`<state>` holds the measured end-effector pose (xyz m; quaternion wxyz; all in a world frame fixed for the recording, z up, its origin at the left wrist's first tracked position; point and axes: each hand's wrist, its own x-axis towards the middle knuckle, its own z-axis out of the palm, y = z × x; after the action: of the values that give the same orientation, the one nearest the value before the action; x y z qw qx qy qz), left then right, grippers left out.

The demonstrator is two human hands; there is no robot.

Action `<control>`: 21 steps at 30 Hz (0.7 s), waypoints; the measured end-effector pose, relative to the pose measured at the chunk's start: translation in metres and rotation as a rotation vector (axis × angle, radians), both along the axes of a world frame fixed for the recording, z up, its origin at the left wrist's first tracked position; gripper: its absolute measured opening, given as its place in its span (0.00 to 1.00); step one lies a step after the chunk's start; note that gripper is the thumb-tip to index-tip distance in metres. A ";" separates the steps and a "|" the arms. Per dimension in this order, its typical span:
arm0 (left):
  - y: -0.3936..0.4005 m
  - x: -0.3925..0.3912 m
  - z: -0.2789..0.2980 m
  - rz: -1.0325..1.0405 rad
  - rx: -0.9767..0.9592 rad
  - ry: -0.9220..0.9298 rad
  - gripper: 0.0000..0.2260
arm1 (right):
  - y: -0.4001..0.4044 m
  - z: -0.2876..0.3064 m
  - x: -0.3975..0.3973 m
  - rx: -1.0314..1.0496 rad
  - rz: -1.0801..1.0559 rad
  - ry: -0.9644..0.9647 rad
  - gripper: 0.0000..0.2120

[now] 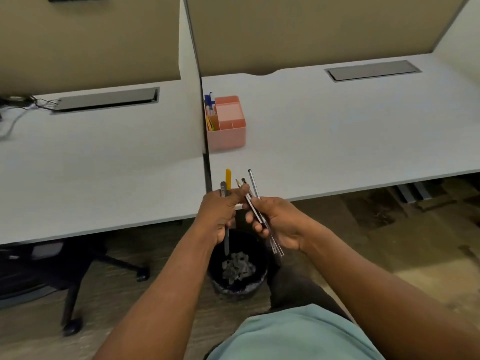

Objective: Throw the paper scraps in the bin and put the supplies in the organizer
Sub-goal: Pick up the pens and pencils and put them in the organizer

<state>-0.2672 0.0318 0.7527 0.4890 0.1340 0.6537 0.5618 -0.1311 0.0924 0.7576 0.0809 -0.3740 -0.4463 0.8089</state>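
An office: two pale grey laminate desks meet at twelve o'clock, backed by tan fabric cubicle partitions, each with a grey metal cable hatch. A black wheeled swivel chair stands at eight o'clock on brown carpet.

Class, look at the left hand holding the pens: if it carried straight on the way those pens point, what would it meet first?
The left hand points its pens up-image, across the desk. The pink organizer looks like the first thing in that line, though depth is unclear and the hand may pass above it.
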 end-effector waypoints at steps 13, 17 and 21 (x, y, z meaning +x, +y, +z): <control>0.149 -0.072 0.009 -0.105 -0.092 -0.088 0.13 | 0.171 0.014 -0.072 -0.027 0.304 -0.105 0.18; 0.199 -0.086 0.020 -0.139 -0.069 -0.096 0.14 | 0.225 0.023 -0.085 0.026 0.370 -0.132 0.18; 0.235 -0.097 0.021 -0.152 -0.021 -0.017 0.14 | 0.267 0.022 -0.095 0.243 0.454 -0.232 0.21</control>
<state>-0.3640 0.2673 0.7733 0.5372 0.1731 0.6433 0.5174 -0.2262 0.3595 0.7793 -0.1095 -0.3421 -0.6186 0.6988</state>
